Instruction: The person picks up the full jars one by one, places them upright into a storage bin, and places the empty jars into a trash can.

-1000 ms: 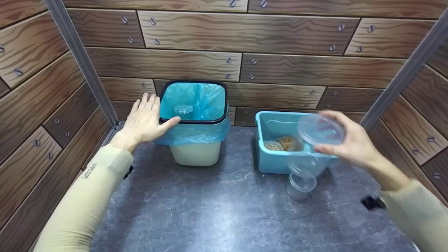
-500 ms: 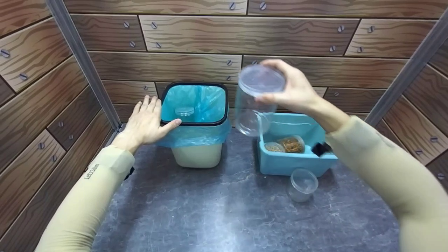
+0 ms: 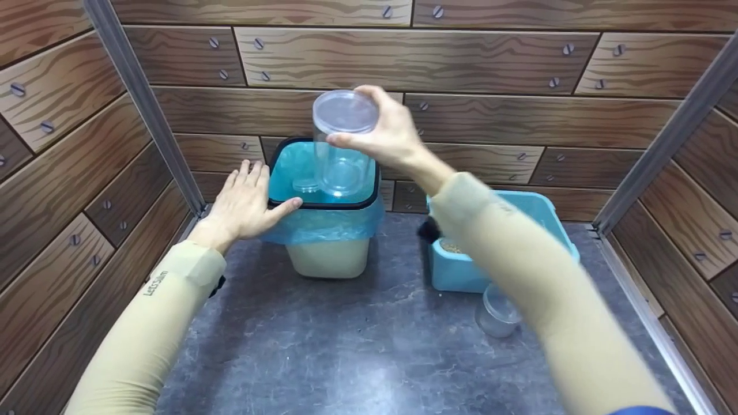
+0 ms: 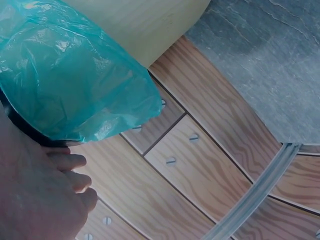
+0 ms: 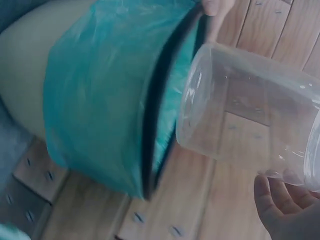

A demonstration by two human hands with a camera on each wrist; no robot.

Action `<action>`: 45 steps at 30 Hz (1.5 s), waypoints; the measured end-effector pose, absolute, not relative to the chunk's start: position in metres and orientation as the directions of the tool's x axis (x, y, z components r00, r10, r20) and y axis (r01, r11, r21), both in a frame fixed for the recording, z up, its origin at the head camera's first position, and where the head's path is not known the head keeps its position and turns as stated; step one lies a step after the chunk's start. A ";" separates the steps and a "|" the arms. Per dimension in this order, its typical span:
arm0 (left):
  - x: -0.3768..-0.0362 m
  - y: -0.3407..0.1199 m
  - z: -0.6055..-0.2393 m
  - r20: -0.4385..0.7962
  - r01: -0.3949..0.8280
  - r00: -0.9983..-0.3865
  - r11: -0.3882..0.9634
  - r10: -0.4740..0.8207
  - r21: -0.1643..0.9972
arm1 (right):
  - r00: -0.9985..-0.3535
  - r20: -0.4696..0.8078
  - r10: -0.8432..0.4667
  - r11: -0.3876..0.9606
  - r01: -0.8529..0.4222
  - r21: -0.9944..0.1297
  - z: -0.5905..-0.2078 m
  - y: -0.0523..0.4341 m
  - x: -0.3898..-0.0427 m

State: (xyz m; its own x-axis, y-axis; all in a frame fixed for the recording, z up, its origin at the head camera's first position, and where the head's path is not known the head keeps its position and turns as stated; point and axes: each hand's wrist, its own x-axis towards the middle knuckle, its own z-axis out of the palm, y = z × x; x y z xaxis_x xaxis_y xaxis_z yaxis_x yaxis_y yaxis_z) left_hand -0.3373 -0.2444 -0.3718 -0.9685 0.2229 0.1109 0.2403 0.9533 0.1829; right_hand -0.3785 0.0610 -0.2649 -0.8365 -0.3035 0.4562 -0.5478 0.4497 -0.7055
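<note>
My right hand (image 3: 380, 129) grips a clear plastic jar (image 3: 341, 144) by its lidded top and holds it upright over the open mouth of the bin (image 3: 326, 256). The bin is cream with a black rim and a teal bag liner (image 3: 323, 222). In the right wrist view the empty jar (image 5: 245, 125) hangs beside the bin's rim (image 5: 160, 95), my fingertips (image 5: 272, 200) on its top end. A small clear lid (image 3: 305, 185) lies inside the liner. My left hand (image 3: 245, 202) rests flat against the bin's left side, thumb on the rim; the left wrist view shows it beside the liner (image 4: 70, 75).
A light blue tub (image 3: 461, 274) stands right of the bin, mostly hidden by my right forearm, with a jar of brown bits (image 3: 452, 246) inside. A small clear cup (image 3: 496, 314) stands in front of it. Wood-pattern walls close in on three sides of the grey floor (image 3: 346, 346).
My right hand carried the clear jar up from beside the blue tub and leftward until it hangs over the bin. The left hand stayed on the bin.
</note>
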 end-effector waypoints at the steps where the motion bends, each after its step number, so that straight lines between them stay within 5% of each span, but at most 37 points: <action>1: -0.338 -0.244 -0.372 0.109 0.237 -0.969 0.954 0.220 0.185 | -0.842 0.451 -0.297 0.454 -0.540 -0.709 -0.270 0.055 -0.382; 14: -0.340 -0.244 -0.373 0.105 0.218 -0.974 0.956 0.201 0.195 | -0.916 0.271 -0.295 0.532 -0.393 -0.751 -0.325 0.023 -0.402; 30: -0.340 -0.245 -0.374 0.101 0.210 -0.976 0.957 0.194 0.198 | -0.932 0.096 -0.349 0.660 -0.317 -0.681 -0.339 0.013 -0.404; 45: -0.340 -0.246 -0.374 0.114 0.211 -0.975 0.955 0.190 0.210 | -0.870 0.276 -0.408 0.516 -0.469 -0.717 -0.341 0.048 -0.385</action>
